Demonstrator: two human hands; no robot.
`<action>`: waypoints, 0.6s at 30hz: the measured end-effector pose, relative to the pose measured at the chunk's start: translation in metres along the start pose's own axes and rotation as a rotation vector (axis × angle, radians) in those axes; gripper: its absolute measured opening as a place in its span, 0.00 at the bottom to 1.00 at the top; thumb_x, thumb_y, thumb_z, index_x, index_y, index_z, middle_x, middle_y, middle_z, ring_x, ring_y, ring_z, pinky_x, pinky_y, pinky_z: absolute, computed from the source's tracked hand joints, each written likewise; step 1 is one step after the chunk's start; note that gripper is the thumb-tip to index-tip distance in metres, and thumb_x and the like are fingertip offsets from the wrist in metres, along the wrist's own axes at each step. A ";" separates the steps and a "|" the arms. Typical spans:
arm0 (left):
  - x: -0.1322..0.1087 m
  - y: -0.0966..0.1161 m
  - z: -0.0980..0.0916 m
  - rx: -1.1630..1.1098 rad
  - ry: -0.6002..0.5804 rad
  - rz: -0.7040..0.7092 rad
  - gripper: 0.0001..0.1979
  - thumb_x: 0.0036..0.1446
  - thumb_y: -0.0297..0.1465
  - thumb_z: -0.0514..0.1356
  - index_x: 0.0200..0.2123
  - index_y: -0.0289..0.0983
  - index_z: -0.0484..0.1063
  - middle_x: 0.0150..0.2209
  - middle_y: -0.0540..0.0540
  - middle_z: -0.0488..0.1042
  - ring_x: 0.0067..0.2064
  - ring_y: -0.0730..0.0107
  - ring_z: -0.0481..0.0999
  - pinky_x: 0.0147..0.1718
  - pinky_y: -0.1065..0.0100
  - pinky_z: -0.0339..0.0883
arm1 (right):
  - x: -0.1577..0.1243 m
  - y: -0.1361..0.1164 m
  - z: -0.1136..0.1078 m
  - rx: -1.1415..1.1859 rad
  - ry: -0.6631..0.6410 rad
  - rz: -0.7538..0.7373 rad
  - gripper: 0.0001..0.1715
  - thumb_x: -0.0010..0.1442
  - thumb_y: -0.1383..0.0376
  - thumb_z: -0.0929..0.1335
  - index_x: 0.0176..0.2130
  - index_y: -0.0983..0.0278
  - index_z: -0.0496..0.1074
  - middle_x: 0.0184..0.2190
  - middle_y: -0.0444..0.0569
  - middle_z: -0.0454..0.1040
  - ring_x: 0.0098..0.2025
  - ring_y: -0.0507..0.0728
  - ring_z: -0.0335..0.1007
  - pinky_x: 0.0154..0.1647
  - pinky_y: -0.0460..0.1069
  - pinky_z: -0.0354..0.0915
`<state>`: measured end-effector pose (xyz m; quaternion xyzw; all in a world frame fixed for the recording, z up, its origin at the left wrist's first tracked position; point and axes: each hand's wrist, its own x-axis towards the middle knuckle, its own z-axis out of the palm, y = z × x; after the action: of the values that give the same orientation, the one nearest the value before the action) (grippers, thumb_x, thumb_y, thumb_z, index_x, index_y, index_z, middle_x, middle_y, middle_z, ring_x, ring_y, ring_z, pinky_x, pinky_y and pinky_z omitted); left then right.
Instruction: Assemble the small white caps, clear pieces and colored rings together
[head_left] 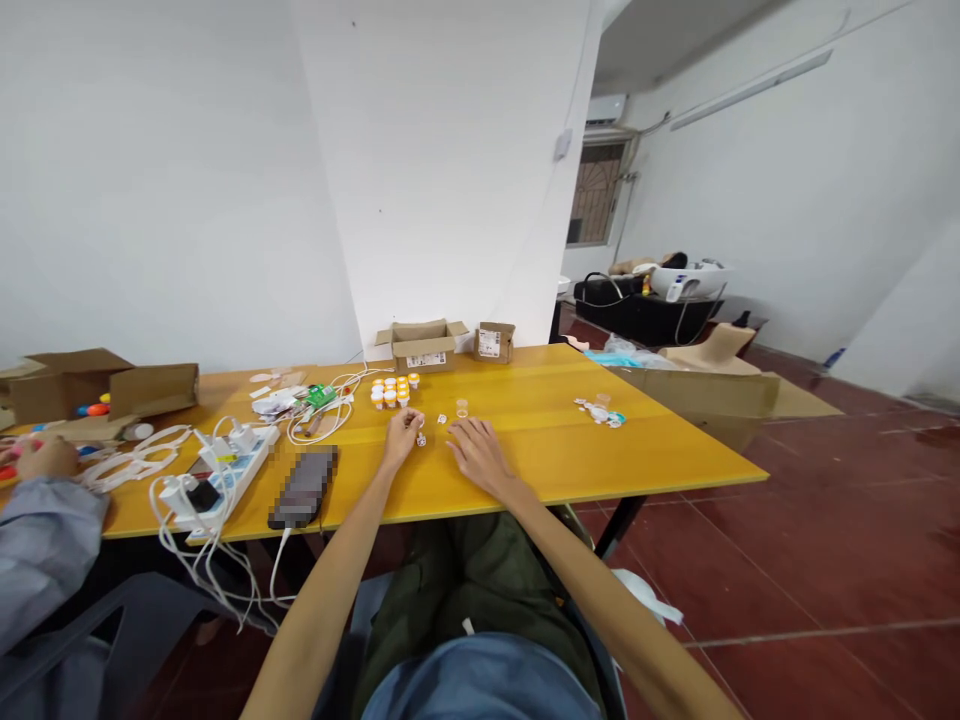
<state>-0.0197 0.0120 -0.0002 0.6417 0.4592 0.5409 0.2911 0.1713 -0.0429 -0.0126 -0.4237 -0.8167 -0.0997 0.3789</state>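
Note:
My left hand [403,437] is over the table with its fingers drawn together in a pinch; what they hold is too small to make out. A small white piece [421,439] shows right at its fingertips, and I cannot tell whether it is held or lies on the wood. My right hand [481,456] rests palm down with fingers stretched out, holding nothing. Just beyond those fingers stands a small clear plastic cup [462,409]. Another small white part [442,419] lies between my hands. Several white jars with yellow-orange tops [390,393] stand grouped behind my left hand.
Cardboard boxes [424,350] stand by the wall. Small white parts [602,412] lie to the right. On the left are a phone [304,488], a power strip [232,480] with tangled cables, and a co-worker's hand [46,460]. A large carton [690,400] adjoins the table's right edge.

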 end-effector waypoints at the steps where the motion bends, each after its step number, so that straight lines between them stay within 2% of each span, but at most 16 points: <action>1: 0.000 0.000 -0.001 -0.054 0.043 -0.011 0.08 0.53 0.36 0.63 0.27 0.38 0.71 0.26 0.50 0.76 0.30 0.68 0.77 0.35 0.68 0.71 | 0.004 -0.007 0.004 -0.031 -0.010 -0.005 0.12 0.67 0.65 0.64 0.47 0.59 0.75 0.46 0.55 0.77 0.50 0.63 0.68 0.51 0.56 0.61; 4: -0.001 0.001 -0.002 -0.208 0.142 -0.045 0.09 0.52 0.36 0.65 0.28 0.37 0.72 0.26 0.48 0.78 0.29 0.67 0.78 0.32 0.68 0.71 | 0.020 -0.029 0.015 -0.120 -0.082 0.013 0.12 0.68 0.66 0.63 0.44 0.61 0.76 0.47 0.57 0.76 0.50 0.63 0.68 0.50 0.56 0.62; 8: -0.002 0.000 -0.004 -0.337 0.180 -0.115 0.10 0.48 0.35 0.69 0.29 0.37 0.73 0.27 0.47 0.79 0.30 0.65 0.79 0.31 0.67 0.72 | 0.037 -0.050 0.025 -0.183 -0.200 0.063 0.13 0.66 0.69 0.64 0.43 0.63 0.78 0.43 0.59 0.77 0.49 0.63 0.69 0.51 0.57 0.62; 13: -0.002 0.000 -0.004 -0.381 0.160 -0.154 0.10 0.46 0.32 0.70 0.29 0.36 0.74 0.28 0.45 0.80 0.32 0.63 0.81 0.37 0.63 0.75 | 0.044 -0.057 0.029 -0.183 -0.273 0.087 0.17 0.61 0.74 0.65 0.46 0.64 0.78 0.43 0.60 0.78 0.50 0.63 0.70 0.55 0.57 0.62; 18: -0.003 0.001 -0.003 -0.364 0.125 -0.135 0.11 0.44 0.33 0.71 0.30 0.36 0.75 0.30 0.44 0.82 0.35 0.60 0.83 0.41 0.60 0.76 | 0.040 -0.056 0.029 -0.139 -0.298 0.176 0.22 0.61 0.77 0.62 0.49 0.64 0.77 0.45 0.59 0.78 0.50 0.63 0.72 0.52 0.54 0.65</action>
<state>-0.0222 0.0086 -0.0001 0.5116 0.4129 0.6331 0.4087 0.0983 -0.0389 0.0042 -0.5288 -0.8146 -0.0584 0.2308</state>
